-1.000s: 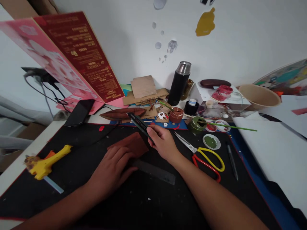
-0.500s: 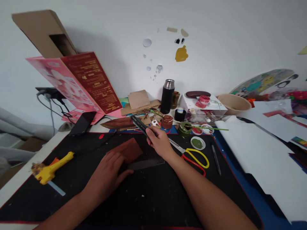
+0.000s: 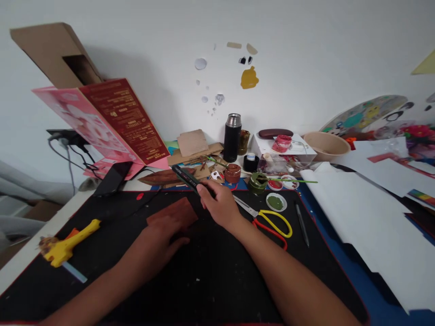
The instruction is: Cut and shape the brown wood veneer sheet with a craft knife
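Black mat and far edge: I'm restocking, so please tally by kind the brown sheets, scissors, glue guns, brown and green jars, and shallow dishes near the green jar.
Brown sheet, under the left hand: 1
Scissors: 1
Glue gun: 1
Jars (brown jar, green jar): 2
Dishes (green-filled dish, red-filled dish, pale dish): 3
Total: 8

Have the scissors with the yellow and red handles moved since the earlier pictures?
No. Judged against the black mat and the dish of green paint, the scissors lie in the same place; only the camera's view has shifted.
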A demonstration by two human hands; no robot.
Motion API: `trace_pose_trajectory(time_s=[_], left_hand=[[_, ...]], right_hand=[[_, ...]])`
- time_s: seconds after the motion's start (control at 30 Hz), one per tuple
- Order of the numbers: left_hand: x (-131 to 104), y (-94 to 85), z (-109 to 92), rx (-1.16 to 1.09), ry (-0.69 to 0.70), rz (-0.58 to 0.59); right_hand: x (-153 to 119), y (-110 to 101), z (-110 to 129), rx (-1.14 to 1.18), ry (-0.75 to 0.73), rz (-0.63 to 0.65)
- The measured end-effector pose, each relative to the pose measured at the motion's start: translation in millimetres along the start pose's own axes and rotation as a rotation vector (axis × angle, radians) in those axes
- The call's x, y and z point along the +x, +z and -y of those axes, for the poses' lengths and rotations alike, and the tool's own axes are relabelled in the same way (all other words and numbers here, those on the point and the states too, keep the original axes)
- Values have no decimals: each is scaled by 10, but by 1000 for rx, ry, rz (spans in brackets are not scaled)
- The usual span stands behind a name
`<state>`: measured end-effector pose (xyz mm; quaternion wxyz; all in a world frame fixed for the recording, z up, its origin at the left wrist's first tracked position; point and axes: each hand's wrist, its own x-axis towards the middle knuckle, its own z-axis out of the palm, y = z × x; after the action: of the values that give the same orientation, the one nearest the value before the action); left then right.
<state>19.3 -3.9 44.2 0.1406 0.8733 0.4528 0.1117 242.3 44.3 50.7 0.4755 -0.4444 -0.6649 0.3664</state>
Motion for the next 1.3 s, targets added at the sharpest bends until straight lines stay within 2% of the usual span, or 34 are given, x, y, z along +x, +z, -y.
trace_pose_trajectory(time_s=[0.13,0.23,0.33,0.43,0.5,0.57,0.7,0.8,0.9,1.03,1.17,1.3], left_hand=[[372,-124,112,132,169,-61],[698,-120,184,58,291,-55],[969,-25,205,15,314,-69],[1084,45,224,-5,269,-146],[1032,27,278,4,219,-213],[874,-35,379,45,148,-268],[355,-123,620,125,13,-245],[-33,-52,701,172,-79,-176],[-270,78,657,175,-109,-195],[-360,157,524,159,-132,-219],[-370,111,441,158,-124,-134],[-357,13,444,120,-87,-44]], right_hand=[[-9,-42,50,-77,-19,-10],[-6,-52,40,-73,-6,-36],[3,-54,16,-72,-4,-47],[12,-55,-3,-65,-14,-42],[16,-55,-11,-52,-6,-42],[16,-49,-19,-36,2,-47],[5,-10,-37,-4,16,-39],[-14,53,-66,60,55,-9],[-39,135,-117,104,110,35],[-60,227,-223,134,168,78],[-44,261,-340,219,250,62],[-17,243,-398,256,263,42]])
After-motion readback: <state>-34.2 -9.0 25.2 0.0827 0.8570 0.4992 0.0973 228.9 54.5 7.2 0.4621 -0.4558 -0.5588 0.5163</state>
